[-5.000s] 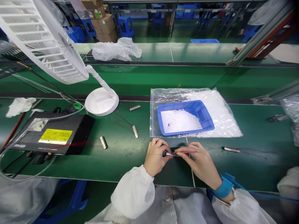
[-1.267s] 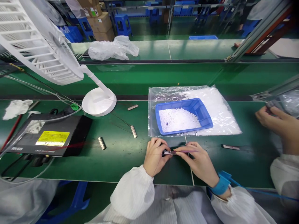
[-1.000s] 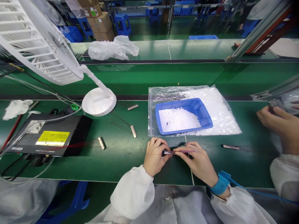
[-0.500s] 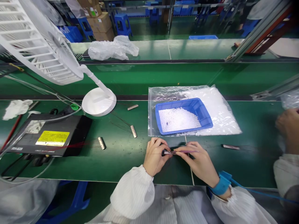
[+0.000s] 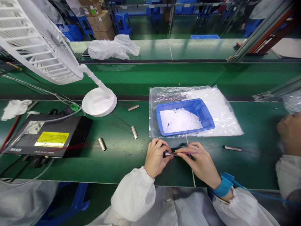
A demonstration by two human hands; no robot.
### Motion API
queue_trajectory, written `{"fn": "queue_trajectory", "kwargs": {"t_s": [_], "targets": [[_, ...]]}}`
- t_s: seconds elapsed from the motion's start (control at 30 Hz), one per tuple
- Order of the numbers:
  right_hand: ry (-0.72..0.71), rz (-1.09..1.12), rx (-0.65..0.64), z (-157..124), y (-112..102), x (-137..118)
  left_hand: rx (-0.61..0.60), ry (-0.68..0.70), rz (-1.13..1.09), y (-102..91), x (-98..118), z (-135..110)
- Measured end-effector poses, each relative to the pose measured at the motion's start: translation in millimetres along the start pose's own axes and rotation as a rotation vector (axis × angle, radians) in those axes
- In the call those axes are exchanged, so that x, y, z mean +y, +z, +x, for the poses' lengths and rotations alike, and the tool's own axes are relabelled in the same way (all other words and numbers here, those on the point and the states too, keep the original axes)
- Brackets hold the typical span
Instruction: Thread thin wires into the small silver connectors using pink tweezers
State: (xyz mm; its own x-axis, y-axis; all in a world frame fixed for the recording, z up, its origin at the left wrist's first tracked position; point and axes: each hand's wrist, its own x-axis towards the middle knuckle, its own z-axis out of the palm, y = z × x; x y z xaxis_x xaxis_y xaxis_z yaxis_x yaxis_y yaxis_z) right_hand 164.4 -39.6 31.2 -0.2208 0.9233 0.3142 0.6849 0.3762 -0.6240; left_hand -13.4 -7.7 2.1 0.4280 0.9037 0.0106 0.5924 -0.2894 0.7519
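Note:
My left hand (image 5: 155, 158) is curled shut on the left end of a small dark part (image 5: 169, 154) that rests just above the green bench near its front edge. My right hand (image 5: 201, 163) pinches thin pinkish tweezers (image 5: 188, 153), whose tip meets that part from the right. A blue wrist strap (image 5: 225, 186) circles my right wrist. Just beyond my hands stands a blue tray (image 5: 185, 116) of tiny white beads, set on a clear plastic bag (image 5: 218, 108) holding more of them.
A white desk fan (image 5: 98, 101) and a black box with a yellow label (image 5: 50, 138) stand at the left. Small metal strips (image 5: 134, 132) with thin wires lie on the bench, another strip (image 5: 231, 148) at the right. A co-worker's hand (image 5: 289, 131) is at the right edge.
My hands have stayed almost still on the part and tweezers. The co-worker's hand came in at the right edge and then drew back toward it.

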Motion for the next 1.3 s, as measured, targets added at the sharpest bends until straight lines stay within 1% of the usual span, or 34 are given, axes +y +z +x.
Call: {"fn": "queue_trajectory", "kwargs": {"t_s": [0.6, 0.97, 1.3], "targets": [[0.01, 0.001, 0.002, -1.9, 4.1, 2.2, 0.011, 0.006, -0.007, 0.9, -0.7, -0.4], [-0.006, 0.012, -0.014, -1.4, 4.1, 0.2, 0.012, 0.006, -0.006, 0.8, -0.8, -0.7], [-0.024, 0.001, -0.005, -1.2, 4.4, 0.3, 0.017, 0.005, -0.015, 0.6, 0.1, 0.0]]}}
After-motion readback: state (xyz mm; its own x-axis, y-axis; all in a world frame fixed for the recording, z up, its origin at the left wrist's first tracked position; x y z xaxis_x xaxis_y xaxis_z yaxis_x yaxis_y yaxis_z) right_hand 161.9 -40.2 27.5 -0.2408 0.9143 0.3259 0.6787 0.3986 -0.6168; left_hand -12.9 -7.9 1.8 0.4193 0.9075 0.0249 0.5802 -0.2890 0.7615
